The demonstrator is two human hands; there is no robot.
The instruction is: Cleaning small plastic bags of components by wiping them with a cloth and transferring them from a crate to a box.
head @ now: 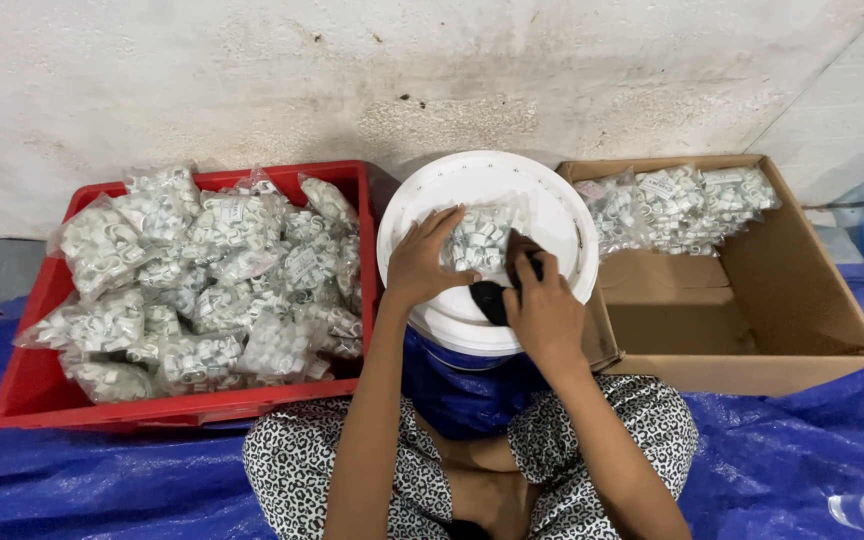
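Observation:
A clear plastic bag of small white ring-shaped parts [480, 238] lies on the white round lid [562, 215] of a bucket in front of me. My left hand [420, 262] presses on the bag's left side, fingers spread over it. My right hand [544, 305] grips a small black object [490, 298] against the bag's lower right edge. Under the lid the bucket [452, 385] is wrapped in blue and sits between my knees.
A red crate [27, 395] at the left is heaped with several similar bags. A brown cardboard box [752, 300] at the right holds several bags along its far side. Blue tarpaulin [102, 480] covers the floor. A stained wall rises behind.

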